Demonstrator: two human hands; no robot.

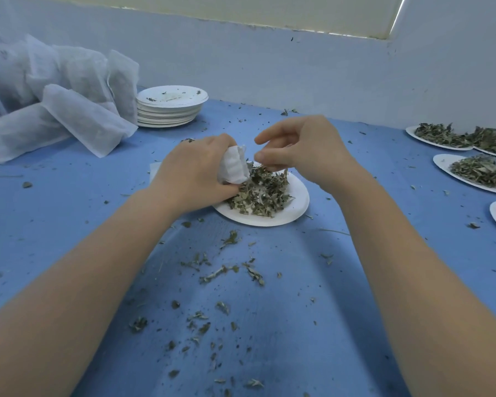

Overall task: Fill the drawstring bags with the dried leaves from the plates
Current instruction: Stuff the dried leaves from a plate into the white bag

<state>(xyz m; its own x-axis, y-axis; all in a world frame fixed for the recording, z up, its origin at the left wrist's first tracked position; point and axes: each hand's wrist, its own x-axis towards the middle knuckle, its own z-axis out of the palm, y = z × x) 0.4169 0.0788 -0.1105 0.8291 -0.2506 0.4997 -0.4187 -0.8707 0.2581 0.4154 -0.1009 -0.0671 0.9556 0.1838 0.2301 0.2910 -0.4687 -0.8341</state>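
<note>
The left hand [195, 174] is gripping a small white bag [234, 165], with its fingers curled around it. The bag is sitting just above the near plate [294, 207], at the left edge of the pile of dried leaves [258, 193]. The right hand [304, 150] is hovering over the same plate, close beside the bag. Its fingertips [262, 159] are coming together just above the leaves, but they are blurry, so I cannot tell if its grip is holding any leaf bits.

The plate is lying on the blue table [69, 219]. Loose leaf crumbs [221, 273] are lying all over the table in front of the plate. A stack of used plates [171, 107] is standing far back on the left. A heap of white bags [69, 96] is leaning beside that stack. More plates with leaves [476, 170] are waiting along the right edge.
</note>
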